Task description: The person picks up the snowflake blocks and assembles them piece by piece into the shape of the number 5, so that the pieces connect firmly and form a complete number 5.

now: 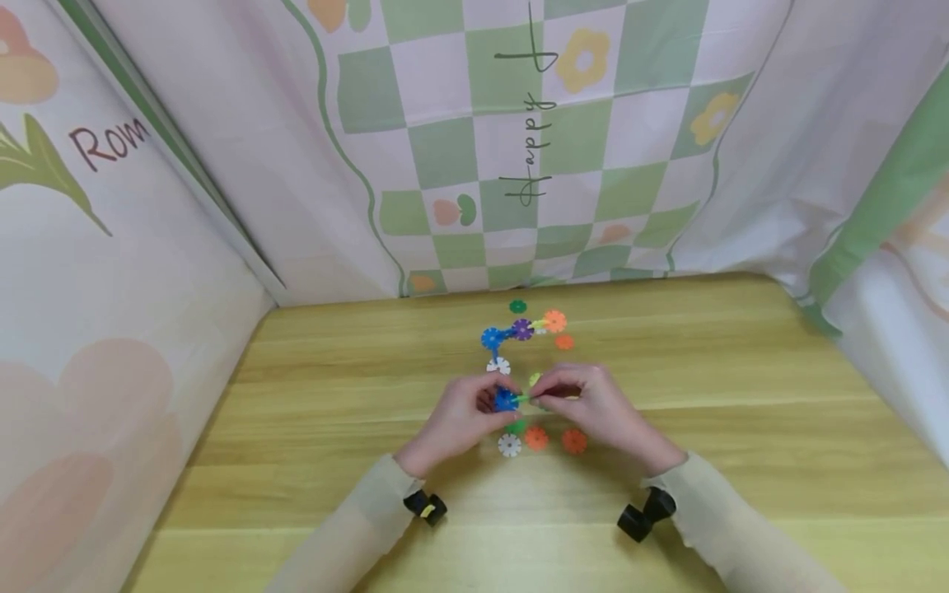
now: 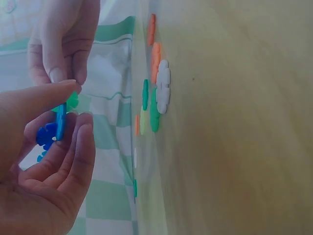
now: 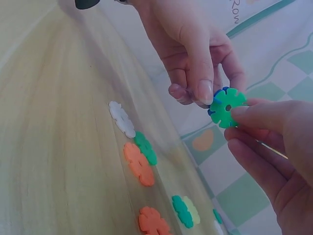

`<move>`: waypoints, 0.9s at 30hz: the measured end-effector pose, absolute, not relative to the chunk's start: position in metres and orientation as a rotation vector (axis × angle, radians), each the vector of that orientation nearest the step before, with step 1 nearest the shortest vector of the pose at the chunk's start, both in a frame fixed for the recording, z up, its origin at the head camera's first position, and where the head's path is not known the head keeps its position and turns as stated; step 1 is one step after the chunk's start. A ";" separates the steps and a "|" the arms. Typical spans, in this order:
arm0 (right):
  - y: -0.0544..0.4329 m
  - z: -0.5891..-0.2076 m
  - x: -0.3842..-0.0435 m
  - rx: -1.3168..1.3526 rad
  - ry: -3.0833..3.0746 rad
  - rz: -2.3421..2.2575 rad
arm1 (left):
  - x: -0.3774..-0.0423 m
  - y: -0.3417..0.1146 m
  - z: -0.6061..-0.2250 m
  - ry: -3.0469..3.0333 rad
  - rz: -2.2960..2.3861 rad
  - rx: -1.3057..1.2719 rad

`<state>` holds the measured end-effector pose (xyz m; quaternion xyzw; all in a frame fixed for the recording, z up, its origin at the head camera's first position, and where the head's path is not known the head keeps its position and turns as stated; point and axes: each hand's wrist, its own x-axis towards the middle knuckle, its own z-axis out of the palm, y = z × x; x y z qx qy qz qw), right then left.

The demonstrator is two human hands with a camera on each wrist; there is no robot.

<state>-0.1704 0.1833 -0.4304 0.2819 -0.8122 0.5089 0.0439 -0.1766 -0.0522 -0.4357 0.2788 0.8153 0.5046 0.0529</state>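
My left hand (image 1: 461,412) pinches a blue notched flower-shaped disc (image 1: 507,400) between thumb and fingers. More blue discs (image 2: 45,137) show behind it in the left wrist view, seemingly linked to it. From the other side my right hand (image 1: 593,403) holds a bright green notched disc (image 3: 224,117) by its rim. The green disc meets the blue one at an angle; whether their slots are joined I cannot tell. Just beyond the hands stand a white disc (image 1: 498,364), a blue disc (image 1: 492,338), a purple disc (image 1: 522,329) and an orange disc (image 1: 554,320), seemingly in a chain.
Loose discs lie on the wooden table (image 1: 311,461): a white one (image 1: 509,445), orange ones (image 1: 574,441) and a green one (image 3: 145,148) near the hands, a dark green one (image 1: 517,306) farther back. Patterned curtains (image 1: 437,156) hang behind the table and at both sides.
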 end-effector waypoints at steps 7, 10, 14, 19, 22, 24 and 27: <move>0.187 -0.431 -0.173 0.796 -2.542 1.581 | -0.177 -0.054 -0.437 2.495 1.516 0.845; 0.194 -0.433 -0.178 0.729 -2.591 1.569 | -0.178 -0.057 -0.437 2.518 1.541 0.812; 0.203 -0.442 -0.186 0.636 -2.679 1.469 | -0.179 -0.060 -0.437 2.563 1.558 0.766; 0.206 -0.455 -0.189 0.541 -2.816 1.273 | -0.179 -0.061 -0.435 2.591 1.562 0.764; 0.203 -0.458 -0.189 0.516 -2.854 1.204 | -0.179 -0.061 -0.434 2.591 1.569 0.769; 0.201 -0.458 -0.190 0.509 -2.860 1.189 | -0.179 -0.061 -0.434 2.594 1.571 0.773; 0.199 -0.456 -0.191 0.515 -2.871 1.192 | -0.180 -0.062 -0.434 2.600 1.568 0.778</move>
